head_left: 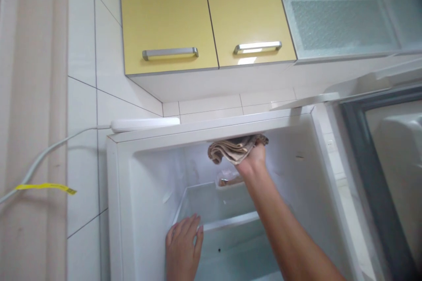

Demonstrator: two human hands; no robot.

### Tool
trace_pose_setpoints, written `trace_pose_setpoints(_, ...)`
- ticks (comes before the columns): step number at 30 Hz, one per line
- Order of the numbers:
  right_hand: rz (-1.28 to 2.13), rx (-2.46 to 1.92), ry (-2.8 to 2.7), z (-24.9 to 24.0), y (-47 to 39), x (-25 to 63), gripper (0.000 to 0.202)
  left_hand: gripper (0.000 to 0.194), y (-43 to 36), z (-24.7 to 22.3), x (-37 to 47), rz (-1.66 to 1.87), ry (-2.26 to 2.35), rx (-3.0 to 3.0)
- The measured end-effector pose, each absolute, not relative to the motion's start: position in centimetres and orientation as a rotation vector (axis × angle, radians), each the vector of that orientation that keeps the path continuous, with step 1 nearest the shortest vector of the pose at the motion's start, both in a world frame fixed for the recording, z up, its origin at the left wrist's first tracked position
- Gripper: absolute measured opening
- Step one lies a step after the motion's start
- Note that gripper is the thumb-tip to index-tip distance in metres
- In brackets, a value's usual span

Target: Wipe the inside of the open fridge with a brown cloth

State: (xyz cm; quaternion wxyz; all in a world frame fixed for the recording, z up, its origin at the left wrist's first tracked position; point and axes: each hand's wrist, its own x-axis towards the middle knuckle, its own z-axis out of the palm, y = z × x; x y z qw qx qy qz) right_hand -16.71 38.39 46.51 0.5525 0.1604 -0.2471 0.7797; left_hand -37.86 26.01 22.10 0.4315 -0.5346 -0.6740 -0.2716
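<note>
My right hand (252, 161) reaches up inside a white refrigerator (122, 210) and holds a folded brown cloth (232, 149) up at the inner ceiling. Part of the fingers is hidden by the cloth. Lower down, my left hand (183, 246) is by the left inner wall, at the front edge of a glass shelf (211, 204). Its fingers are stretched out and it holds nothing; whether it rests on the shelf edge I cannot tell. Behind my right wrist, a small clear container (227, 179) with something brown in it is toward the back.
The refrigerator door (379, 175) stands open at the right. Yellow cabinets (168, 13) hang above. A white device (145, 124) lies on the refrigerator top, its cable (42, 158) running left with a yellow tag (46, 187). A lower shelf (237, 252) shows below.
</note>
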Motion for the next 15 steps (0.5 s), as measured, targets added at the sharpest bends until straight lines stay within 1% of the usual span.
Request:
trace_pose_setpoints(4, 1.682, 0.432, -0.539, 45.3, 37.5, -11.4, 0.034, 0.032, 26.1, 22.0, -38.0, -0.677, -1.681, -1.332)
trace_pose_setpoints(8, 1.511, 0.432, -0.440, 44.9, 36.8, -9.6, 0.025, 0.032, 26.1, 21.9, -38.3, -0.647, -1.646, -1.330)
trace_pose_setpoints(11, 1.442, 0.363, -0.427, 45.6, 37.5, -10.5, 0.026, 0.031, 26.2, 21.8, -38.5, -0.633, -1.615, -1.316)
trace_pose_setpoints(15, 1.391, 0.360, -0.349, 46.8, 41.4, -13.2, 0.037, 0.030, 26.2, 21.8, -38.5, -0.609, -1.580, -1.299)
